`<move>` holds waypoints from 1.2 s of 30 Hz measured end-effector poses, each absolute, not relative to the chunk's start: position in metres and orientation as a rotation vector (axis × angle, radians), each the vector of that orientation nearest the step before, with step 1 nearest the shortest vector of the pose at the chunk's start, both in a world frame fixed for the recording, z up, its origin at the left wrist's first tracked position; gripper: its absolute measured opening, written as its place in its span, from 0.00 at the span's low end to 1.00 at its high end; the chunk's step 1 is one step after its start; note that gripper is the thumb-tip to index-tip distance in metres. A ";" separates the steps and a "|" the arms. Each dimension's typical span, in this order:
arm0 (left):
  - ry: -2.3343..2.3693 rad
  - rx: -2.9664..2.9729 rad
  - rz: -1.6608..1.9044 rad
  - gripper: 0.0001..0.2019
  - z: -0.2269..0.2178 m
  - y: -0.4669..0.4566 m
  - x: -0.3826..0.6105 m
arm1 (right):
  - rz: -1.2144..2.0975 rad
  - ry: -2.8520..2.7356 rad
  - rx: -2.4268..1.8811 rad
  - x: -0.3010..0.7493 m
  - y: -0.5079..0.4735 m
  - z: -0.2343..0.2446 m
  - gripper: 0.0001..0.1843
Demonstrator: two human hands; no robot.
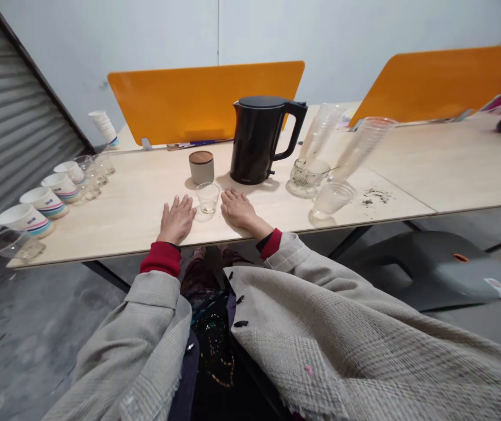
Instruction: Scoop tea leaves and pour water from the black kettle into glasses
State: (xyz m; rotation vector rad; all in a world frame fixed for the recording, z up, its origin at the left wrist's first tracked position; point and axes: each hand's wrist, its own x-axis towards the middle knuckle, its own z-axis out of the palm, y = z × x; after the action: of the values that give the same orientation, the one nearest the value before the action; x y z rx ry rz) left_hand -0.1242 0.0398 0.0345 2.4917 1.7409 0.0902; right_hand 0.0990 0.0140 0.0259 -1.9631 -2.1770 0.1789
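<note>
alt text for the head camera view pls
A person's left hand and right hand lie palm-down on a pale table, either side of a clear cup. Behind it stand a wood-topped canister and a black electric kettle, with paper cups to the left and stacked clear cups to the right.

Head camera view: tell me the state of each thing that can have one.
Left hand: palm down on the table
Right hand: palm down on the table
Clear cup: upright, between the hands
Black kettle: upright, closed
Canister: upright, lidded
Clear bowl: dark bits in it
Dark flakes: scattered
Row of paper cups: upright, uncovered
</note>
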 end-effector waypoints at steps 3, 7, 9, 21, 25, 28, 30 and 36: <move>1.751 2.478 0.087 0.35 0.035 0.040 -0.124 | 0.183 -2.176 -1.950 0.099 0.013 0.026 0.35; 1.767 2.482 0.099 0.34 0.032 0.042 -0.125 | 0.203 -2.184 -1.963 0.098 0.012 0.029 0.35; 1.776 2.484 0.108 0.33 0.031 0.043 -0.125 | 0.202 -2.186 -1.969 0.097 0.012 0.030 0.35; 1.775 2.474 0.098 0.34 0.031 0.043 -0.124 | 0.181 -2.179 -1.969 0.098 0.014 0.026 0.36; 1.772 2.475 0.097 0.35 0.030 0.043 -0.124 | 0.179 -2.178 -1.965 0.099 0.014 0.025 0.36; 1.775 2.475 0.112 0.34 0.030 0.043 -0.124 | 0.174 -2.171 -1.962 0.099 0.015 0.023 0.35; 1.771 2.476 0.122 0.34 0.030 0.042 -0.124 | 0.168 -2.170 -1.963 0.099 0.015 0.022 0.35; 1.767 2.476 0.112 0.35 0.030 0.041 -0.123 | 0.166 -2.197 -1.976 0.099 0.014 0.025 0.36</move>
State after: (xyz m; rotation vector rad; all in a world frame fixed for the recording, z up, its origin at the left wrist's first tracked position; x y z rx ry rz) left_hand -0.1233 0.0406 0.0300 2.4763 1.7672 0.1120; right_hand 0.0987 0.0139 0.0249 -1.9756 -2.1970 0.1661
